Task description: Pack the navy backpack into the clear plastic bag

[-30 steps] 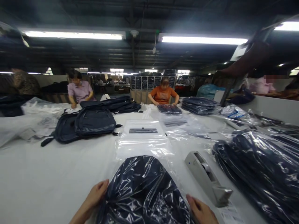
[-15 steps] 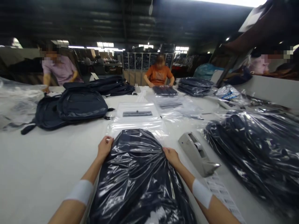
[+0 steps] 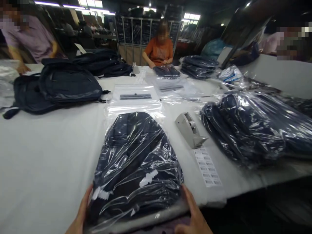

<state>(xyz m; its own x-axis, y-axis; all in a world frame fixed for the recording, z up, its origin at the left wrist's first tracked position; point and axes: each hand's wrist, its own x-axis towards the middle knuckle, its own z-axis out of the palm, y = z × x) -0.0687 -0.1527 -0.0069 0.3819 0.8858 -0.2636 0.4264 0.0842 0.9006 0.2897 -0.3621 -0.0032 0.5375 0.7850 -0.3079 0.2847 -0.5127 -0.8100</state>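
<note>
We have drawn both hands back from the far end of the bagged backpack (image 3: 136,159) to its near corners at the table's (image 3: 44,156) near edge — left hand (image 3: 80,214) and right hand (image 3: 192,213), fingers extended together, flat against its sides — squaring it up.

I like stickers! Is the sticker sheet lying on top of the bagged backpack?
No, the sticker sheet lies on the table beside the tape dispenser.

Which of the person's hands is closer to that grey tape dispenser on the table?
Right. The right hand sits below the grey tape dispenser; the left hand lies across the plastic-wrapped dark backpack.
</note>
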